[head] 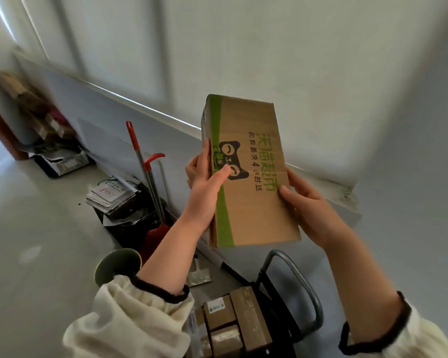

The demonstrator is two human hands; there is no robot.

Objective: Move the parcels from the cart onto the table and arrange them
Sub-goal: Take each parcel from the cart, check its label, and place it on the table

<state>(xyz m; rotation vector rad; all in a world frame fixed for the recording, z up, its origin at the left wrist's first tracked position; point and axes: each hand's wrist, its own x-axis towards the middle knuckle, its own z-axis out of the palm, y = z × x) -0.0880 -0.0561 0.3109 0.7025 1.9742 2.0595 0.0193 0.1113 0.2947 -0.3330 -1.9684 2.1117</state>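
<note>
Held up high, well above the cart (299,288): a cardboard box (246,174), clamped between left hand (204,184) and right hand (308,202) on opposite long edges. Looked stiff, light, easily carried. Best gripped there, by the edges. More parcels (233,321) waited near, below.

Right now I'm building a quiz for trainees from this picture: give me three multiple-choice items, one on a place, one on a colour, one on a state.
1. Where are the remaining parcels?
A. on a shelf
B. on the cart, below the hands
C. on a chair

2. What colour is the stripe on the held box?
A. green
B. blue
C. red

3. How is the box held?
A. left hand alone
B. resting on the floor
C. between both hands, right hand on its other edge

Answers: B, they sit beside the cart's handle; A, the band is green; C, a hand grips each side.
</note>
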